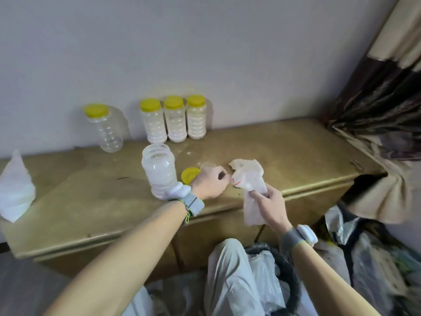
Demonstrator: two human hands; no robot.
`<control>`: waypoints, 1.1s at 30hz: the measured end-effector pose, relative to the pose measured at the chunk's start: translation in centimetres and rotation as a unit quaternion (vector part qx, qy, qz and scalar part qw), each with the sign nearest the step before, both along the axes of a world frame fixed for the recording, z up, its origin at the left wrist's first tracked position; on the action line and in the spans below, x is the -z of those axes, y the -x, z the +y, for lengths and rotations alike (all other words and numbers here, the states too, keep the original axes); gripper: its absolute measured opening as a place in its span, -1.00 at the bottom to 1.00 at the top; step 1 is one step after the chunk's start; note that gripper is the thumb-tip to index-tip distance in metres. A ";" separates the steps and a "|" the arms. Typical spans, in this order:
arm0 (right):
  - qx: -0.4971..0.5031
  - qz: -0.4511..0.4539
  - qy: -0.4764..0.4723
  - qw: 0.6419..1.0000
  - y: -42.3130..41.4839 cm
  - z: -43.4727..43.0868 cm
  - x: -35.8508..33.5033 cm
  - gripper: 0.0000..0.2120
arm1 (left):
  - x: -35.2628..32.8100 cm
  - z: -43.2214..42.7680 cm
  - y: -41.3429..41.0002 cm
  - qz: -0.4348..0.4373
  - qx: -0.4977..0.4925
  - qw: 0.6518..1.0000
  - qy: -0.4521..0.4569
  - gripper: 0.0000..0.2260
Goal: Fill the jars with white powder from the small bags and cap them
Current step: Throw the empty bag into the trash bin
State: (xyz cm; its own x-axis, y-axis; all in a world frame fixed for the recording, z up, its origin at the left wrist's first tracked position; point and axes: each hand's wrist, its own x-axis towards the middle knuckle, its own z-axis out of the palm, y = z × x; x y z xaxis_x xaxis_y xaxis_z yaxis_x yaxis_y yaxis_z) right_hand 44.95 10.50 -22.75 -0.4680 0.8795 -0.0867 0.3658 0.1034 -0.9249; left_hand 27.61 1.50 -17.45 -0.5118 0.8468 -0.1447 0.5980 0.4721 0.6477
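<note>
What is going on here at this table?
A person grips a bag in the right hand, and the left hand pinches its top. An open jar, partly filled with powder, stands beside a loose yellow cap. Three capped jars with powder and one capped, seemingly empty jar stand by the wall.

Plain pale grey-lilac wall [205, 53] behind, evenly lit, soft shadows. Low wooden cabinet [284, 144] set against it: worn yellow-brown top, dark scuffs, rounded front edge, door fronts below. Patterned curtain [382, 99], cream and dark brown, bunched at right, folds draped over cabinet's right end. Grey floor [22, 281] lower left, blurred.
</note>
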 end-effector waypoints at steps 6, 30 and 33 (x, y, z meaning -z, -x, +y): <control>0.080 -0.069 0.064 0.992 -5.6 -0.8 7.5 -0.89 | 4.6 1.2 -2.1 0.045 0.053 0.996 0.056 -0.80; 0.066 -0.335 0.101 0.934 -9.5 -0.8 19.3 -0.53 | 7.9 2.1 -4.5 0.256 0.053 0.965 -0.001 -0.66; 0.045 -0.260 0.011 0.965 -7.6 -0.6 16.1 -0.94 | 7.3 2.1 -3.8 0.229 0.068 0.971 0.030 -0.67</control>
